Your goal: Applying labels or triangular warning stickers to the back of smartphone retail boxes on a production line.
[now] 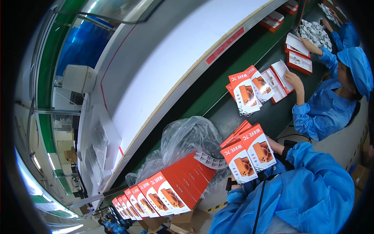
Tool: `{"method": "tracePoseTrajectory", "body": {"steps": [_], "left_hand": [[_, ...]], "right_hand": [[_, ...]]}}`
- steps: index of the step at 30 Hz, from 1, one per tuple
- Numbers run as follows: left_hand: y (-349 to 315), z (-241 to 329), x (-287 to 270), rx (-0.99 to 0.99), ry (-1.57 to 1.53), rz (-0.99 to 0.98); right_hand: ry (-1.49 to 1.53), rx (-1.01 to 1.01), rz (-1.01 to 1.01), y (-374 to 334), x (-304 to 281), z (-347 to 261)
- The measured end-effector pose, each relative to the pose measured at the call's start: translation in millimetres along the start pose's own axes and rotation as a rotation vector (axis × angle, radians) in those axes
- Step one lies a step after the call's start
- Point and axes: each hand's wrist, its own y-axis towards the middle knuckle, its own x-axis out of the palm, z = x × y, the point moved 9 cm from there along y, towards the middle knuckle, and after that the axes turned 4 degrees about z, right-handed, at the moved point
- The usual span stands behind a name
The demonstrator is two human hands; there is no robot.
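Observation:
Several white-and-red phone boxes [246, 154], printed with an orange phone, are held up side by side in front of my body. My right hand [276, 146] grips their right side, its fingers hidden behind them. My left hand [236, 187] is at their lower edge, mostly covered by the boxes; only the part by the wrist shows. To the left, a long row of similar phone boxes [167, 191] stands packed together, with crumpled clear plastic [191, 136] behind it. A strip of patterned labels [210, 160] lies at the row's end.
More phone boxes [245, 91] are piled on the dark green conveyor belt [230, 113]. At right a co-worker in blue [331, 97] handles an open box [280, 78]. Small white parts [315, 35] are heaped farther up. A white shelf [175, 46] runs along the belt.

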Motion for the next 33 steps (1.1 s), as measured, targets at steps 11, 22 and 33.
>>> {"method": "tracePoseTrajectory", "body": {"steps": [11, 22, 33], "left_hand": [[0, 94, -1, 0.175, -0.075, 0.141], [39, 165, 26, 0.239, -0.086, 0.096], [113, 193, 92, 0.257, -0.081, -0.088]], "right_hand": [[0.253, -0.021, -0.064, 116, 39, 7], [0.785, -0.101, 0.312, 128, 14, 1], [0.636, -0.089, 0.286, 105, 8, -15]]}}
